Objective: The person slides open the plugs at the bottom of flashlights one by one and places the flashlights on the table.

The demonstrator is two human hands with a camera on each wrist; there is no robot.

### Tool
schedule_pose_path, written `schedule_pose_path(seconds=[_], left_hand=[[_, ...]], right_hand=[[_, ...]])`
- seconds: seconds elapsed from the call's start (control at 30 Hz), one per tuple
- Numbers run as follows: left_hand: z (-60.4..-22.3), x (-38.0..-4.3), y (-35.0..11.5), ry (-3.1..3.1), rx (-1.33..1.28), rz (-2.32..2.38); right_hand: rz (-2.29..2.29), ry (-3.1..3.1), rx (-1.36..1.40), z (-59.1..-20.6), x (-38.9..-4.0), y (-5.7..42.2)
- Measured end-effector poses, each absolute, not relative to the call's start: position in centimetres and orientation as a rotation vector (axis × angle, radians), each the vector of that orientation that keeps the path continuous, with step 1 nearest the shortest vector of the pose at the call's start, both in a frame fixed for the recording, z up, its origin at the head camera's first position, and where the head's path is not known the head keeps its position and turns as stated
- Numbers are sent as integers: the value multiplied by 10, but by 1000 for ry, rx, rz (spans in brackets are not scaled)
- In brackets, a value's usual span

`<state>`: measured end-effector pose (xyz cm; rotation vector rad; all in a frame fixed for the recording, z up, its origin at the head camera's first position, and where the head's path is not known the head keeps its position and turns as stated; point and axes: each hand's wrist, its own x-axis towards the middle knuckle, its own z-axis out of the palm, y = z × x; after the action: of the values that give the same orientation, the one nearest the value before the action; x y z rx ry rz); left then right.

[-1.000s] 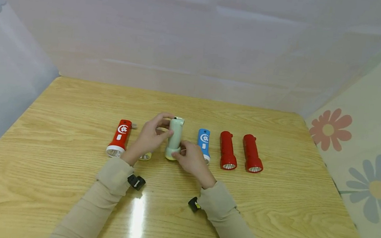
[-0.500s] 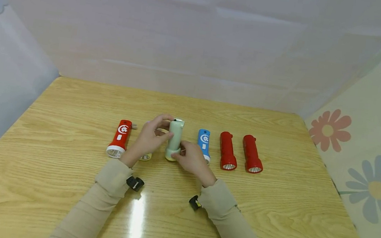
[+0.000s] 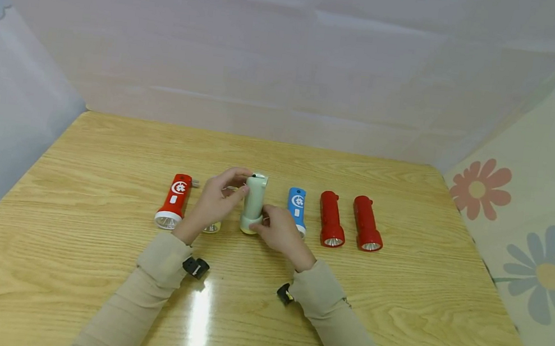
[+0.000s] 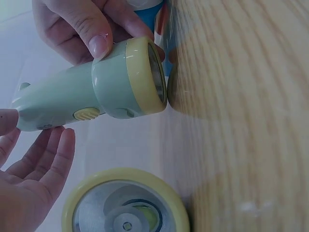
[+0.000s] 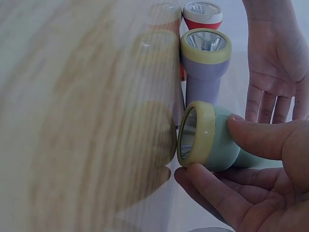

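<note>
A pale green flashlight (image 3: 254, 199) with a yellow rim is between both hands, its lens end down at the tabletop and its tail raised. At the tail, my left hand (image 3: 218, 198) holds it with thumb and fingertips. My right hand (image 3: 281, 230) grips the wide head; its thumb (image 5: 256, 137) lies on the green collar and fingers curl beneath the rim. A yellow slide switch (image 4: 87, 114) shows on the flashlight's side in the left wrist view. Just left lies a purple flashlight (image 5: 205, 72) with a yellow rim, mostly hidden by my left hand in the head view.
On the wooden table (image 3: 261, 329), a red flashlight (image 3: 173, 201) with a white rim and its plug prongs out lies at left. Right of my hands lie a blue flashlight (image 3: 297, 200) and two plain red flashlights, one nearer (image 3: 332, 218) and one farther right (image 3: 367, 223).
The green flashlight's raised tail has dipped slightly, and my left fingers have shifted a little on it. My right hand stays on the head; the other flashlights have not moved.
</note>
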<state>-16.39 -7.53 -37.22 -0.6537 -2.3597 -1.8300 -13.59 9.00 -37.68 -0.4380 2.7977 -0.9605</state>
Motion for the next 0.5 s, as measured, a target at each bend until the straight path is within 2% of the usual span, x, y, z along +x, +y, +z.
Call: schedule_pose_path(seconds=[0.5], left_hand=[[-368,-160,-74,-2311,-584,-1790]], right_hand=[[-951,2809,-445,-379,-134,89]])
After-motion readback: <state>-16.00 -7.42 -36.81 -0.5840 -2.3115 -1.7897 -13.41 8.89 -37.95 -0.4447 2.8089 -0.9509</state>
